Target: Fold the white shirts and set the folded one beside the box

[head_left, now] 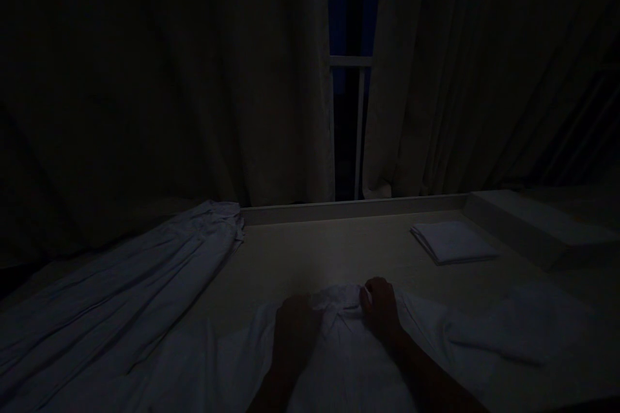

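Note:
The room is very dark. A white garment [349, 361] lies spread on a pale table [329, 245] in front of me. My left hand [295, 322] rests on the cloth just left of its bunched top edge. My right hand [380, 310] pinches that bunched edge, which looks like a collar, from the right. Both forearms reach in from the bottom of the view.
A long pale cloth [121, 297] lies crumpled along the table's left side. A small folded white cloth [453, 242] sits at the right rear beside a raised ledge [527, 222]. Drawn curtains [242, 90] hang behind, with a window gap [351, 110] between them.

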A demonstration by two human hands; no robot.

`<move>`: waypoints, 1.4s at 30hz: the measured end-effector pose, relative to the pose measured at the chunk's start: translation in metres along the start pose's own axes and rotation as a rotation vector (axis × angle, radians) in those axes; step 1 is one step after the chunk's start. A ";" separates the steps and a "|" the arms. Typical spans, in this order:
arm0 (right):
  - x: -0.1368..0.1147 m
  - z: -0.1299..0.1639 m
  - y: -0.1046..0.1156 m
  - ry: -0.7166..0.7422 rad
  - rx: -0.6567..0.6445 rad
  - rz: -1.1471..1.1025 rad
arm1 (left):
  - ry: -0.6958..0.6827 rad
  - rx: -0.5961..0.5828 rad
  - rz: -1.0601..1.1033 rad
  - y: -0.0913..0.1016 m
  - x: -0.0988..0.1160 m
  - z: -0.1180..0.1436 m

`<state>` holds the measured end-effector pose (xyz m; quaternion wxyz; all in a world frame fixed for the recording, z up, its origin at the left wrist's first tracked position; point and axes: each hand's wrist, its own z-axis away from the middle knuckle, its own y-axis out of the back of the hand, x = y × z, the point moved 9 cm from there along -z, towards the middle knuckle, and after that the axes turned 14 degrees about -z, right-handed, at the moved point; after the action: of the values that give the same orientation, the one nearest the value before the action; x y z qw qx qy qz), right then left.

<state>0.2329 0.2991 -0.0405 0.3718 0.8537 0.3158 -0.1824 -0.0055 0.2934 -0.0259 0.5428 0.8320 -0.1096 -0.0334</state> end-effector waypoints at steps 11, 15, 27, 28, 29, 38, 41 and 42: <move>-0.023 0.006 -0.003 0.131 -0.103 0.036 | 0.048 0.002 -0.037 0.003 0.003 0.000; -0.021 0.006 -0.002 0.128 -0.089 0.019 | 0.097 -0.052 0.010 -0.014 -0.007 0.003; 0.005 0.007 -0.003 -0.038 -0.021 0.014 | 0.239 -0.212 0.129 -0.040 -0.025 0.012; 0.003 0.007 -0.004 -0.024 -0.030 0.018 | 0.242 -0.231 0.120 -0.041 -0.024 0.012; 0.000 0.007 -0.005 -0.013 -0.046 0.027 | 0.237 -0.243 0.110 -0.041 -0.023 0.011; 0.015 0.010 -0.007 -0.229 -0.082 0.086 | 0.202 -0.292 0.086 -0.041 -0.018 0.009; 0.016 0.010 -0.008 -0.224 -0.076 0.136 | 0.227 -0.332 0.068 -0.038 -0.017 0.010; 0.017 0.011 -0.008 -0.224 -0.076 0.150 | 0.233 -0.343 0.067 -0.037 -0.017 0.010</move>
<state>0.2389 0.3019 -0.0607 0.4494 0.8344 0.2143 -0.2364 -0.0182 0.3029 -0.0649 0.6863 0.7215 -0.0664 0.0629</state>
